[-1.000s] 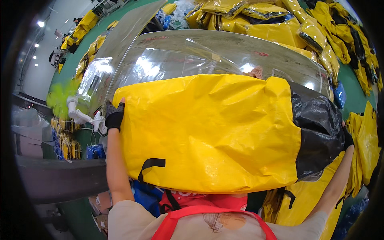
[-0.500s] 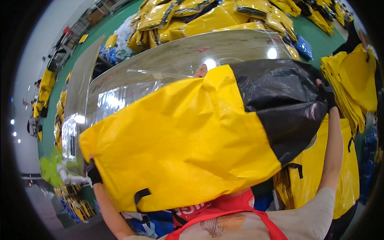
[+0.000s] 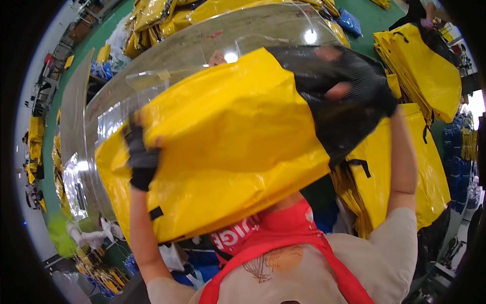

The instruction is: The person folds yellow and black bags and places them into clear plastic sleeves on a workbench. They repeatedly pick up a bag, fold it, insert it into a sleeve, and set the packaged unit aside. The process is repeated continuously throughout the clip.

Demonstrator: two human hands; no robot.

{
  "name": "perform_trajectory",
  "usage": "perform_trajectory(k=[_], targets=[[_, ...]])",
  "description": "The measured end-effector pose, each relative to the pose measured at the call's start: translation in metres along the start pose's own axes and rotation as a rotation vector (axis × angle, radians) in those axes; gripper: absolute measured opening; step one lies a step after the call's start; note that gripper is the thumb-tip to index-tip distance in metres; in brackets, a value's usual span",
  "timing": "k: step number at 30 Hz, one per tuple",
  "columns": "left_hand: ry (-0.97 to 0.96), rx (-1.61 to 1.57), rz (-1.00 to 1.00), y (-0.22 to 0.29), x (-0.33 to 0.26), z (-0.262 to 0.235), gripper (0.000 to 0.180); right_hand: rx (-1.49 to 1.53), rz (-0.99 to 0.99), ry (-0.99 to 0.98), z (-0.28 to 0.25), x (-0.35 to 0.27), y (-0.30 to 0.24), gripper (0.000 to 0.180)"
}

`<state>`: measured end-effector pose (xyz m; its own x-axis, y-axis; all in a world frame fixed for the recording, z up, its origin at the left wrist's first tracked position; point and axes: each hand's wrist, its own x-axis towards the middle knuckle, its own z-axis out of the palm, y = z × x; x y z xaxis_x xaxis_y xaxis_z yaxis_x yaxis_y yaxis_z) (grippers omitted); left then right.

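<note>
A large yellow and black coated-fabric piece (image 3: 228, 137), like a flat bag or cover, lies across the near side of the table and hangs over its front edge. My left hand (image 3: 144, 154), in a black fingerless glove, rests on the yellow left part with fingers apart. On the black right end is my right hand (image 3: 357, 86), gloved alike, its thumb and fingers spread; both hands are blurred by motion. A short black strap (image 3: 156, 213) shows near the lower left edge. Beyond the piece, a clear plastic sheet (image 3: 152, 83) lies partly covered by it.
The table (image 3: 243, 25) has a shiny clear top. Yellow packed bundles (image 3: 157, 20) are heaped behind it. Folded yellow pieces hang at my right (image 3: 405, 177), with another yellow stack (image 3: 420, 71) farther back near a person's arm. A green fan (image 3: 61, 235) stands at the left.
Both hands have left the ends of the piece and moved inward onto its surface, fingers spreading. The view has shifted, so the scene sits higher and farther left.
</note>
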<state>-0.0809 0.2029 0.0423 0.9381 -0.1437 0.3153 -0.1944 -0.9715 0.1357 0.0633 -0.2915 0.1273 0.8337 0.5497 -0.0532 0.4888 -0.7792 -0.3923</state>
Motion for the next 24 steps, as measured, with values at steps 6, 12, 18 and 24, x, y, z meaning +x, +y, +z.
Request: perform_trajectory(k=[6,12,18,24], targets=[[-0.356,0.07,0.268,0.084,-0.001,0.081,0.08,-0.418,-0.109,0.148,0.15,0.0,0.003,0.096],[-0.284,0.03,0.285,0.08,-0.007,0.081,0.073,-0.052,-0.433,0.137,0.11,-0.123,-0.057,0.062],[-0.013,-0.401,0.57,0.165,0.093,0.054,0.073,-0.347,-0.194,0.485,0.152,-0.18,-0.015,0.022],[-0.263,-0.142,0.987,0.215,0.074,0.132,0.064,-0.539,-0.081,0.403,0.029,-0.098,-0.051,0.025]])
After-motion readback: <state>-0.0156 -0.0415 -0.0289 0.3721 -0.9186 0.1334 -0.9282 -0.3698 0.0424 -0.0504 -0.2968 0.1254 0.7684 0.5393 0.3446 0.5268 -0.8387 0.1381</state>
